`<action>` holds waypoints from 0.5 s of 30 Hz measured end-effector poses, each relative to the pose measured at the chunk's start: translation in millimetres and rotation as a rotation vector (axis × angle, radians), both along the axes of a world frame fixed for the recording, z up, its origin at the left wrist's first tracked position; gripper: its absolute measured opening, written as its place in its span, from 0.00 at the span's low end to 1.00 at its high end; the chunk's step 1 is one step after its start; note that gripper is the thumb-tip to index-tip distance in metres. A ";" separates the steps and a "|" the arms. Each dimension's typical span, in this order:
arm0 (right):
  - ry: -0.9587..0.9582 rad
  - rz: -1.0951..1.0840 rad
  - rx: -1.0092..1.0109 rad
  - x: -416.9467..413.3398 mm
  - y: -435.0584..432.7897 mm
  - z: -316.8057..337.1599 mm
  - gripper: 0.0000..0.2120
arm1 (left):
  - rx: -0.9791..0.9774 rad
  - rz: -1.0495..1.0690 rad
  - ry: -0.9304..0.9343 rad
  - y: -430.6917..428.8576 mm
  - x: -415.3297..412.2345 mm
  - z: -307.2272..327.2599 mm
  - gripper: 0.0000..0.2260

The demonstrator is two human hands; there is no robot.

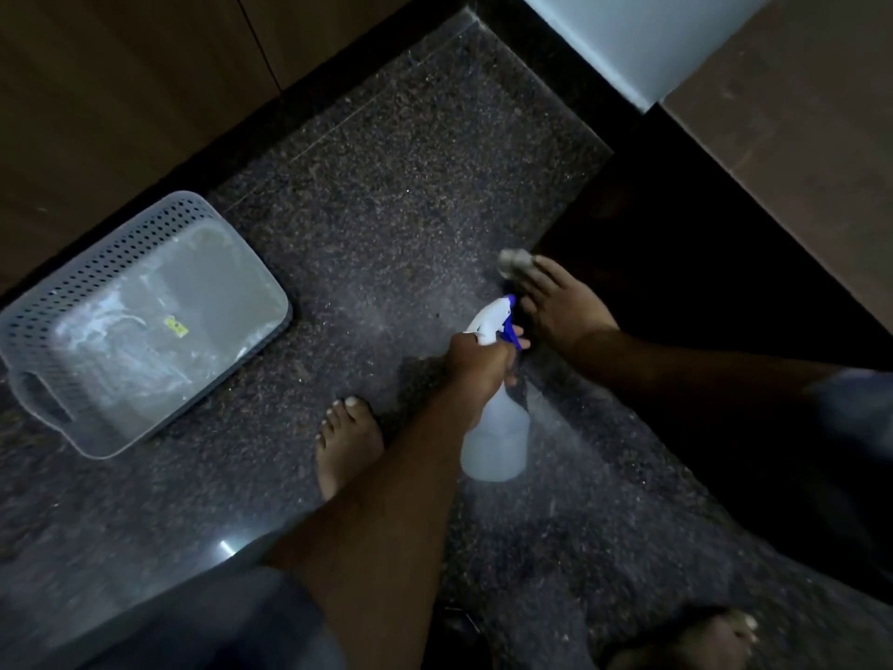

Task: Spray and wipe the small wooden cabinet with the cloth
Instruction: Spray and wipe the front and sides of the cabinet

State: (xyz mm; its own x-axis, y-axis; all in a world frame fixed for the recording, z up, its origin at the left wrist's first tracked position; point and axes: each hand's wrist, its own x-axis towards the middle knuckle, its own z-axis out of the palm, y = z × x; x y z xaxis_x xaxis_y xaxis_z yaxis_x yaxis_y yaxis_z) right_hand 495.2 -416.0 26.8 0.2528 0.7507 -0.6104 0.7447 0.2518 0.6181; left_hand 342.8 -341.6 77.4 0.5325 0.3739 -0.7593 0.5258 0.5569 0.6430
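The left hand [478,360] grips the bottle [495,437], and the right hand [560,307], fingers straight, touches the cloth [513,262] at its 11 o'clock, by the cabinet [700,263] edge.

A: Left hand [476,360]?
B: Grips the spray bottle [495,437] at its neck, finger on the blue trigger.
A: Right hand [563,307]?
B: Fingers extended, grey cloth [514,263] at the fingertips, at the dark cabinet [700,244] edge. Blurred.
A: Floor [386,210]?
B: Speckled stone. Perforated grey basket [53,302] near its left edge; bare foot [345,442] just beside the bottle.
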 end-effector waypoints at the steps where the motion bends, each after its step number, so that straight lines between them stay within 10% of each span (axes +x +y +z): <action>1: -0.017 0.009 0.026 -1.4 7.1 -2.7 0.27 | 0.002 -0.005 0.017 -1.3 -1.3 1.5 0.28; 12: -0.166 -0.060 -0.047 -28.4 -254.8 -13.2 0.29 | 0.022 -0.171 -0.011 -27.2 -12.6 12.4 0.26; 15: 0.294 -0.281 -0.140 -30.6 -247.3 0.9 0.30 | 0.024 -0.230 -0.004 -48.5 -17.3 16.4 0.27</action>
State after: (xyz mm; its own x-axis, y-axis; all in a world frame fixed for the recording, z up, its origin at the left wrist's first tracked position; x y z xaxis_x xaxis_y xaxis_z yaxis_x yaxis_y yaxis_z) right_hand 464.6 -663.3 27.7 0.2353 0.5822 -0.7783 0.9358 0.0806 0.3432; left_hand 325.6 -390.2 93.7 0.6086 0.2607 -0.7494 0.6346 0.4070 0.6570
